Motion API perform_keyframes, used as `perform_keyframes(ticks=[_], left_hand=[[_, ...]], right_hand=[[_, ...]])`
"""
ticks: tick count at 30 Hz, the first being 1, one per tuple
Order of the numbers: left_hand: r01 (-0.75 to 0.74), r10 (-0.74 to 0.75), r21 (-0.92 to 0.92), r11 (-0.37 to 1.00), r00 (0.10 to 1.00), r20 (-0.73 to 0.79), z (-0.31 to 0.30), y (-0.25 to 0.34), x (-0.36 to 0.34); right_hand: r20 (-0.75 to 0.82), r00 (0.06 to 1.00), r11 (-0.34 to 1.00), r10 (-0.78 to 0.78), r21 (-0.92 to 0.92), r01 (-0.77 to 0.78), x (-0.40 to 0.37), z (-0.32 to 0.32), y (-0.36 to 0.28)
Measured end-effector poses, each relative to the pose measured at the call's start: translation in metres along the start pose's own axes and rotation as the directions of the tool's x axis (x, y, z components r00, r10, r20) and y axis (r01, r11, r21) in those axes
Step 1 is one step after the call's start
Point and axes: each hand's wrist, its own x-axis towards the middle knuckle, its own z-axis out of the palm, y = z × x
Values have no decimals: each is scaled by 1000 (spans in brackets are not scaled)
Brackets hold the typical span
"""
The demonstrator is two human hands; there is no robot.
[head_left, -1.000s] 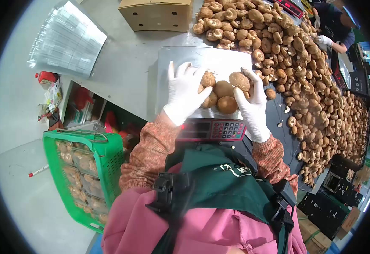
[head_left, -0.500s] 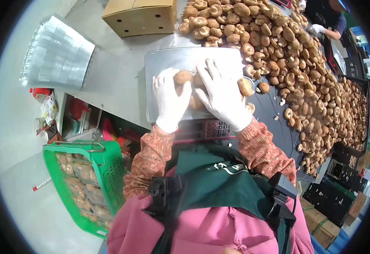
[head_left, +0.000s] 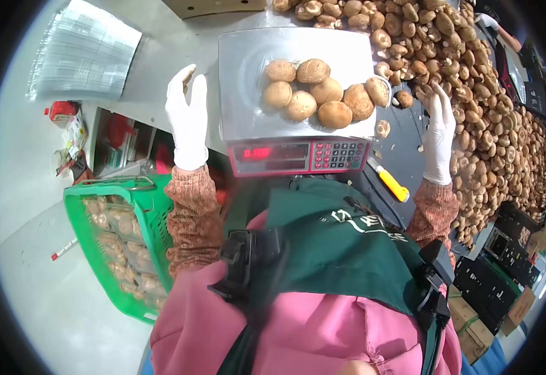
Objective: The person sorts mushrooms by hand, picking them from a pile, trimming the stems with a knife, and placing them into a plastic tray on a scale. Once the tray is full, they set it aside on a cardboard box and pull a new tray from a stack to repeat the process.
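Several brown shiitake mushrooms lie grouped on the silver plate of a digital scale, with shiny clear plastic edges around them. Red digits glow on the scale's display, beside its keypad. My left hand, in a white glove, is raised off the left side of the scale; thumb and fingers are apart, holding nothing. To the right of the scale, my gloved right hand reaches to the edge of the big mushroom pile. Its fingers are stretched out, fingertips right at the mushrooms.
A yellow-handled cutter lies right of the scale, near a loose mushroom. Stacked clear plastic trays stand at the far left. Below them, a green basket holds packed mushrooms. Another person's arm shows at upper right.
Both hands have left the mushrooms on the scale and moved apart, left hand to the left, right hand to the pile. The mushrooms, display and yellow cutter are now uncovered; the view has shifted.
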Motion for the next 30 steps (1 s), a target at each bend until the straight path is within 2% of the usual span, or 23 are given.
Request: perform_keyframes(ticks=[3, 4, 5, 7, 9, 13, 14, 15, 17, 19, 21, 23, 24, 25, 28, 30], left_hand=[[-5, 4, 5, 1000, 1000, 21, -4, -8, -4], [-2, 2, 0, 1000, 999, 43, -3, -6, -5], [-1, 1, -5, 1000, 998, 63, -1, -2, -8], [9, -6, -25, 1000, 996, 85, 4, 4, -13], [14, -8, -65, 998, 996, 90, 12, 7, -16], [-176, 168, 75, 982, 981, 93, 21, 22, -22], [-239, 223, 195, 951, 969, 101, 24, 36, -28], [-237, 228, 149, 960, 971, 71, 31, 47, -34], [-397, 380, 159, 904, 916, 127, 44, 67, -44], [-493, 470, 75, 867, 858, 207, 66, 86, -55], [-653, 591, 83, 753, 727, 350, 88, 103, -61], [-684, 588, 84, 725, 677, 442, 113, 108, -70], [-703, 592, 85, 706, 652, 474, 122, 106, -73], [-716, 583, 103, 690, 635, 506, 129, 107, -75], [-751, 551, 189, 633, 608, 572, 144, 102, -75], [-753, 524, 230, 616, 610, 594, 145, 99, -77]], right_hand=[[52, 989, 979, -138, -141, 144, -14, -5, 32], [30, 998, 998, 59, -13, -58, -18, -2, 34], [38, 997, 997, 60, -47, -58, -21, 0, 35], [68, 993, 994, 97, 40, -100, -26, 6, 30], [77, 996, 996, 44, -79, -37, -24, 5, 31], [50, 998, 1000, 26, -1, -26, -21, 7, 36], [56, 998, 997, 25, 78, -30, -21, 8, 38], [37, 999, 1000, -7, 0, 7, -21, 8, 44], [62, 998, 993, 29, 111, -36, -22, 13, 40], [40, 999, 995, 26, 98, -30, -23, 21, 41], [67, 998, 997, 2, 73, -7, -27, 26, 35], [61, 990, 991, -127, -25, 128, -28, 34, 37], [68, 993, 994, -96, -40, 99, -29, 35, 31], [76, 987, 988, -142, -55, 147, -30, 35, 29], [108, 890, 846, -443, -277, 455, -24, 41, 40], [141, 850, 788, -508, -323, 525, -18, 43, 44]])
